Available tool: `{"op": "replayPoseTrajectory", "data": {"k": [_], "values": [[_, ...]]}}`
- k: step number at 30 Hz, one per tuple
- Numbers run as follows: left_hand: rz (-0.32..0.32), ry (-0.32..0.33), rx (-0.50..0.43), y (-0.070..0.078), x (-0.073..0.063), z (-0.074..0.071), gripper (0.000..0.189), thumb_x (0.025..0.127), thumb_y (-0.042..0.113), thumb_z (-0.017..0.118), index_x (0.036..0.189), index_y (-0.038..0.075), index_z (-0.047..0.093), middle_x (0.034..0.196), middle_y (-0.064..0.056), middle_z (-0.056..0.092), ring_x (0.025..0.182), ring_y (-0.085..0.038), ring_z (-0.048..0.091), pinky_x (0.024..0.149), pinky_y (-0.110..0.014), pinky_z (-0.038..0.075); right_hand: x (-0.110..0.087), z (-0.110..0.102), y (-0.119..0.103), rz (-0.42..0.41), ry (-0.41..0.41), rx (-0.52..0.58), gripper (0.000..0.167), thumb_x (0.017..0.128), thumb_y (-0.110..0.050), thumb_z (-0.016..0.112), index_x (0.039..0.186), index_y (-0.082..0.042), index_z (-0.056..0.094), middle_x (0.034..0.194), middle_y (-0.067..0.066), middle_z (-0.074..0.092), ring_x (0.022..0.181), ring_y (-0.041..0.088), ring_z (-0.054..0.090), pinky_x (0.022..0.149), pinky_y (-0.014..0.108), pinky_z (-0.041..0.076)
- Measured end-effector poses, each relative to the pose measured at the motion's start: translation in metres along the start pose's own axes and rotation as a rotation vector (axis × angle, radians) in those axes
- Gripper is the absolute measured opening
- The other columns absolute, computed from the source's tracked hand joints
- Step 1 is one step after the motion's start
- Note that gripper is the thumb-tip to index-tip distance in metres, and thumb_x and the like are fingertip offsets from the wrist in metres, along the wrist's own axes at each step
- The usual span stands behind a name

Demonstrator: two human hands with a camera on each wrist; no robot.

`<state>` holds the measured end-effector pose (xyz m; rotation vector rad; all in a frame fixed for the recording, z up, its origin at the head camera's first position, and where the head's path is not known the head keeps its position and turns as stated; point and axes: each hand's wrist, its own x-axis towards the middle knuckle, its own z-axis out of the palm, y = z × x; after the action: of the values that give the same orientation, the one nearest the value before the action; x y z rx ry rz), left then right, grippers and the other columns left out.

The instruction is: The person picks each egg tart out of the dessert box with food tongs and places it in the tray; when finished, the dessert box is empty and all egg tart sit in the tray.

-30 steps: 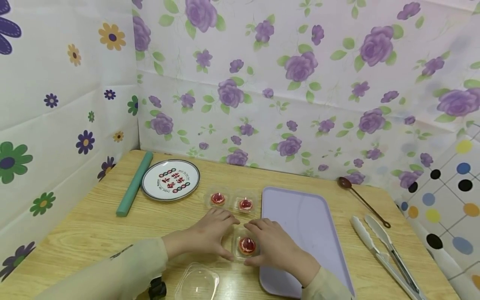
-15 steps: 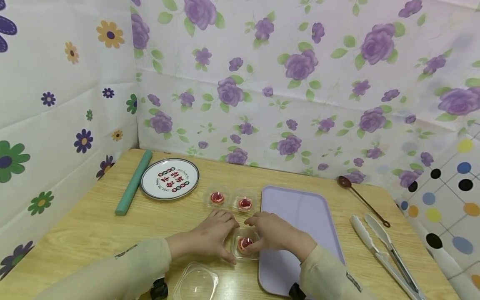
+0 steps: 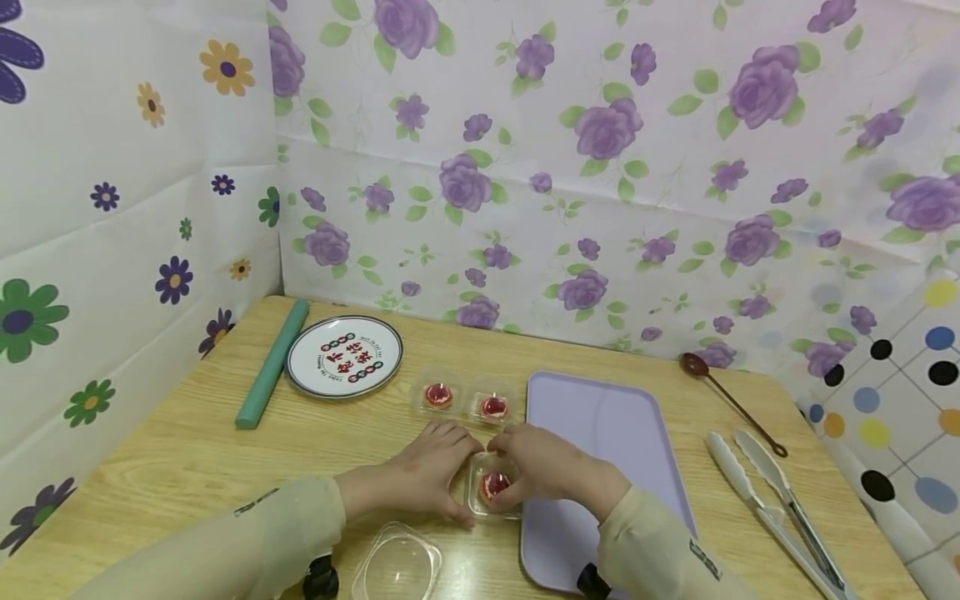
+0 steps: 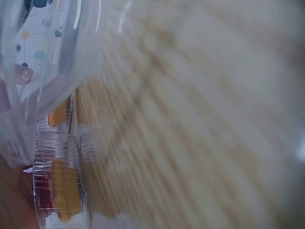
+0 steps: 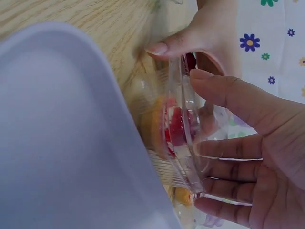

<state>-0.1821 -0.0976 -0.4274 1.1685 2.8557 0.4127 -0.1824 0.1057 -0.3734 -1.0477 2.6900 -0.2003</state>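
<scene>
A clear plastic box holds a small tart with a glossy red top. It sits on the table between both hands. At the box's left side is my left hand, thumb toward the near corner and fingers toward the far one. My right hand spans the right side; in the right wrist view its thumb and fairly straight fingers touch the clear lid edge. Clear plastic and a boxed tart show in the left wrist view.
Two more boxed tarts stand behind. A lilac tray lies to the right, then tongs and a brown spoon. A plate and green roll are at back left. Another clear lid-like piece lies in front.
My right hand has shifted slightly up and its thumb has come over the box's near right part, partly covering the tart. My left hand stays about where it was.
</scene>
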Motion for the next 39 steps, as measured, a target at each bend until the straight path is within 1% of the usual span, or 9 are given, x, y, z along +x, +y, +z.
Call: {"op": "replayPoseTrajectory", "data": {"k": [5,13,18,21,24,27,32,34,39], "values": [[-0.015,0.014,-0.054,-0.003,0.001,0.002,0.086,0.060,0.058,0.081,0.126,0.012,0.053,0.124,-0.001,0.058,0.124,-0.020,0.046,0.115,-0.043,0.029,0.001,0.003,0.002,-0.055,0.015,0.002,0.061,0.076,-0.041,0.077,0.124,-0.006,0.063,0.121,0.006,0.064,0.105,0.017,0.056,0.091,0.031,0.051],[-0.070,0.027,-0.150,-0.007,0.002,0.009,0.083,0.060,0.058,0.082,0.123,0.011,0.056,0.120,-0.001,0.059,0.121,-0.021,0.046,0.113,-0.045,0.030,0.003,0.004,0.011,-0.008,-0.016,0.142,0.065,0.077,-0.038,0.078,0.128,-0.002,0.058,0.120,0.008,0.064,0.110,0.022,0.060,0.096,0.036,0.050],[-0.074,0.041,-0.155,-0.007,0.003,0.008,0.078,0.061,0.056,0.082,0.118,0.010,0.057,0.115,-0.001,0.059,0.119,-0.022,0.047,0.112,-0.046,0.031,0.004,0.003,0.015,-0.012,-0.016,0.191,0.066,0.077,-0.037,0.079,0.129,-0.002,0.057,0.118,0.008,0.064,0.109,0.022,0.060,0.096,0.037,0.050],[-0.077,0.044,-0.142,-0.007,0.003,0.007,0.076,0.061,0.057,0.082,0.117,0.010,0.058,0.113,0.000,0.059,0.118,-0.021,0.048,0.111,-0.046,0.032,0.005,0.002,0.015,-0.012,-0.017,0.189,0.067,0.077,-0.036,0.079,0.130,-0.003,0.055,0.123,0.009,0.063,0.116,0.026,0.058,0.100,0.040,0.048],[-0.082,0.046,-0.136,-0.007,0.004,0.007,0.075,0.062,0.056,0.082,0.116,0.010,0.058,0.112,0.000,0.059,0.116,-0.021,0.048,0.110,-0.045,0.032,0.004,0.001,0.015,0.003,-0.012,0.172,0.071,0.078,-0.038,0.078,0.133,-0.002,0.053,0.133,0.011,0.058,0.130,0.033,0.049,0.108,0.045,0.042],[-0.087,0.046,-0.135,-0.007,0.003,0.006,0.074,0.063,0.056,0.081,0.115,0.010,0.059,0.111,0.000,0.060,0.115,-0.021,0.048,0.109,-0.045,0.033,0.004,0.001,0.014,0.015,0.005,0.155,0.074,0.077,-0.040,0.077,0.135,-0.002,0.051,0.140,0.012,0.053,0.136,0.037,0.041,0.112,0.047,0.038],[-0.093,0.039,-0.135,-0.008,0.003,0.004,0.071,0.064,0.055,0.081,0.114,0.010,0.058,0.110,0.000,0.060,0.113,-0.020,0.048,0.109,-0.044,0.033,0.002,0.002,0.014,0.009,0.038,0.120,0.075,0.078,-0.044,0.076,0.136,-0.004,0.052,0.140,0.011,0.052,0.132,0.032,0.047,0.110,0.045,0.040],[-0.095,0.035,-0.135,-0.008,0.003,0.003,0.071,0.064,0.055,0.081,0.114,0.010,0.058,0.109,0.000,0.060,0.112,-0.020,0.048,0.109,-0.044,0.033,0.001,0.002,0.014,0.005,0.052,0.112,0.077,0.077,-0.044,0.076,0.137,-0.004,0.050,0.141,0.013,0.051,0.134,0.034,0.045,0.110,0.045,0.040],[-0.098,0.030,-0.135,-0.008,0.003,0.001,0.073,0.064,0.054,0.081,0.117,0.009,0.059,0.111,-0.001,0.060,0.113,-0.020,0.048,0.108,-0.044,0.034,-0.004,-0.001,0.014,0.000,0.087,0.146,0.081,0.077,-0.042,0.078,0.141,-0.004,0.045,0.138,0.016,0.051,0.125,0.034,0.052,0.105,0.046,0.045]]}}
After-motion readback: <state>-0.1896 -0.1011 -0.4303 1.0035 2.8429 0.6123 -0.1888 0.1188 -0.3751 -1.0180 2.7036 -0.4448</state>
